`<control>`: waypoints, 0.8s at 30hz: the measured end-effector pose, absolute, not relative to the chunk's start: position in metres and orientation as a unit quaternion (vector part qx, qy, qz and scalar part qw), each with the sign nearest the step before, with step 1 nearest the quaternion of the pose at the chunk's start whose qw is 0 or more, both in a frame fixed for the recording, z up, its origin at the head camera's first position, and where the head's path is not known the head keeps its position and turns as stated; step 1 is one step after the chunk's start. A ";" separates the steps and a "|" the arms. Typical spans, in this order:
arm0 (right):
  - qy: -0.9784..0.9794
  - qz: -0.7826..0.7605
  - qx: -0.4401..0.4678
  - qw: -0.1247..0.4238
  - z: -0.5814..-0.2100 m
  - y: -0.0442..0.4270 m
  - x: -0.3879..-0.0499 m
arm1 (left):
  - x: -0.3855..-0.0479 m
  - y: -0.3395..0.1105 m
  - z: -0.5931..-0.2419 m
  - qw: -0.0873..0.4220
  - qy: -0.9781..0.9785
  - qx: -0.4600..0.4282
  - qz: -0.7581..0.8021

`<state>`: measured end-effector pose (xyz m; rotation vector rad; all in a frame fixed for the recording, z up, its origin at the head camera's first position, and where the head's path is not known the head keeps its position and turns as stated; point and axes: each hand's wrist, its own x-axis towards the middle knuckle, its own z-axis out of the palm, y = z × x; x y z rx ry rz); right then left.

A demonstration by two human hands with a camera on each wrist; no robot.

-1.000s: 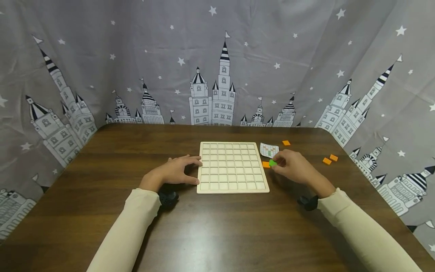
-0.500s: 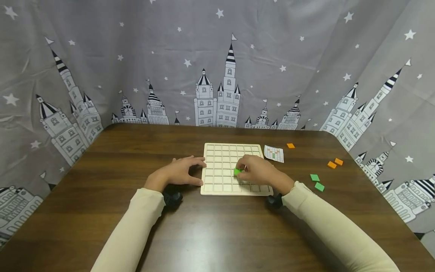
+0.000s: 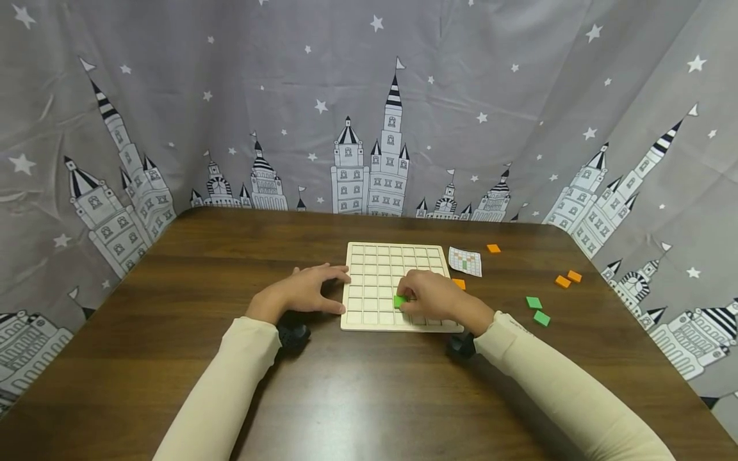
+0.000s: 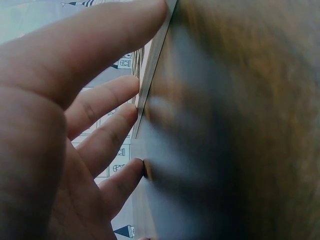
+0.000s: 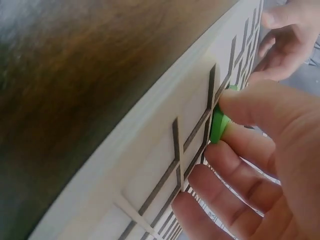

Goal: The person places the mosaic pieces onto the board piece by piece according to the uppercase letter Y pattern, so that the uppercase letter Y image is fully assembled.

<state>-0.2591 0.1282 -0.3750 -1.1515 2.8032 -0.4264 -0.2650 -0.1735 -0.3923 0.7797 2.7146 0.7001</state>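
Note:
A pale wooden grid board [image 3: 363,301] with square cells lies on the table. In the head view my right hand [image 3: 429,296] is over its lower middle and pinches a green square tile [image 3: 399,301] between thumb and fingers. The right wrist view shows this green tile [image 5: 218,125] tilted against the grid ridges, its far part hidden by the thumb. My left hand [image 3: 304,291] rests at the board's left edge, fingers spread, thumb and fingertips touching the rim. From the left wrist, the left hand's fingers [image 4: 107,132] look extended along that edge.
Right of the board lies a small printed card [image 3: 464,261] with a coloured grid. An orange tile [image 3: 459,283] sits by the board's right edge, another orange tile [image 3: 493,248] farther back. Two orange tiles [image 3: 562,281] and two green tiles [image 3: 533,301] lie farther right.
My right hand has carried the green tile leftward from beside the card onto the board, then slightly lower toward me. The left hand has stayed at the board's edge. The head view has shifted slightly.

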 end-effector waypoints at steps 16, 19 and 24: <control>0.914 -0.160 -0.366 0.076 -0.367 0.127 -0.260 | -0.265 -0.172 -0.393 0.117 0.926 0.267 0.239; 0.925 -0.150 -0.339 0.084 -0.364 0.124 -0.259 | -0.265 -0.172 -0.392 0.116 0.927 0.266 0.236; 0.943 -0.116 -0.300 0.090 -0.362 0.118 -0.255 | -0.264 -0.173 -0.391 0.114 0.926 0.268 0.240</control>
